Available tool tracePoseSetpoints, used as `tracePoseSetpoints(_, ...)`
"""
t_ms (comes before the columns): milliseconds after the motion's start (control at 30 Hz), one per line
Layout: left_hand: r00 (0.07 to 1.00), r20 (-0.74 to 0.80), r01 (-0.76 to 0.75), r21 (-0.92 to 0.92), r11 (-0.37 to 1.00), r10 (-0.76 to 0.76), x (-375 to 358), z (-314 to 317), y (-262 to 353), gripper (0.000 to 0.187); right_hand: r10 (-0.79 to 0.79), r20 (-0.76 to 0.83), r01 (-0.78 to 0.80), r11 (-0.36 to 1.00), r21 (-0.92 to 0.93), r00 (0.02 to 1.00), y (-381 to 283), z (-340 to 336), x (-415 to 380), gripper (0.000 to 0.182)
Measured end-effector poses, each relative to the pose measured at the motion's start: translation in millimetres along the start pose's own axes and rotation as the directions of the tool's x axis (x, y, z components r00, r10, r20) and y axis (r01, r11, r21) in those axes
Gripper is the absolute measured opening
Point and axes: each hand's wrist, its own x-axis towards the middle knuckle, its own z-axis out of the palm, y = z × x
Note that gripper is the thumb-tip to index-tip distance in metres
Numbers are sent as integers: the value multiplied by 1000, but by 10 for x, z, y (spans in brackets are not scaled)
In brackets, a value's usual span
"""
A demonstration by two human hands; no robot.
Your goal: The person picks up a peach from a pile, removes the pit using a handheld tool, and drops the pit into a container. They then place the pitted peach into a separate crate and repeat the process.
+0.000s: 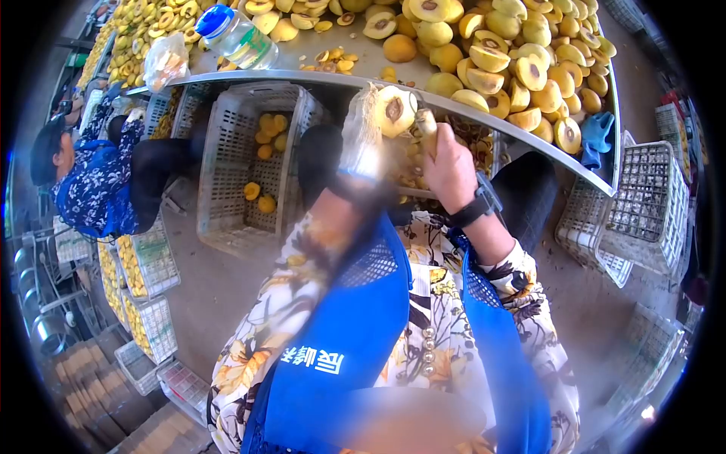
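Left grip [361,135] – in a pale, worn glove, closed round a halved fruit [395,111], cut face and brown pit up, just off the table's near edge. Right grip [451,170] – bare, fingers wrapped about a short-handled tool [428,135], its head right beside the fruit; cannot tell whether they touch. Dark watch [476,208] on the right wrist.

Beyond the hands, the table [342,36]: a large fruit pile [522,64] at right, halves and wholes mixed; a blue cloth or glove [597,140] at the right corner. Blue-capped bottle [240,39] lying tilted to the left, clear bag [165,60] beside it.

Below the table, left of the left arm, a pale crate [215,163] with several yellow fruits inside. Stacked crates [643,197] at far right. Co-worker [98,181] in blue patterned clothing, far left.
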Motion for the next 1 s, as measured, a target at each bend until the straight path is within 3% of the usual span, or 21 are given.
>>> tracePoseSetpoints(100,977,-30,203,-195,960,-213,-66,137,163,28,-49,23,49,999,20,999,92,86,-51,22)
tracePoseSetpoints(200,952,129,306,-452,838,-278,-108,164,249,25,-31,15,31,999,-17,999,76,114,-54,22)
tracePoseSetpoints(300,984,13,169,-387,906,-178,-166,271,277,23,-23,-12,23,1000,-8,1000,79,150,-64,21)
tracePoseSetpoints(400,983,-81,130,-334,933,-166,-213,355,326,24,-4,-11,4,1000,10,1000,47,159,-84,22)
tracePoseSetpoints(500,989,-139,22,-131,991,-41,-205,345,244,23,3,13,-3,999,34,1000,-35,170,-147,22)
tracePoseSetpoints(600,975,-157,141,-106,984,-157,-195,299,304,12,-41,39,37,995,89,998,-45,188,-179,23)
tracePoseSetpoints(733,993,4,118,-253,960,-121,-138,148,206,14,-67,102,59,995,85,993,-4,221,-165,22)
tracePoseSetpoints(800,995,-32,85,-252,964,-96,-158,139,191,16,-63,144,56,997,58,987,-8,218,-114,22)
tracePoseSetpoints(933,996,-35,59,-362,930,-76,-208,175,208,22,-5,30,4,999,34,1000,-121,226,-97,21)
tracePoseSetpoints(1000,985,-75,-150,90,985,157,-199,171,110,23,15,7,-15,1000,22,1000,-144,211,-91,21)
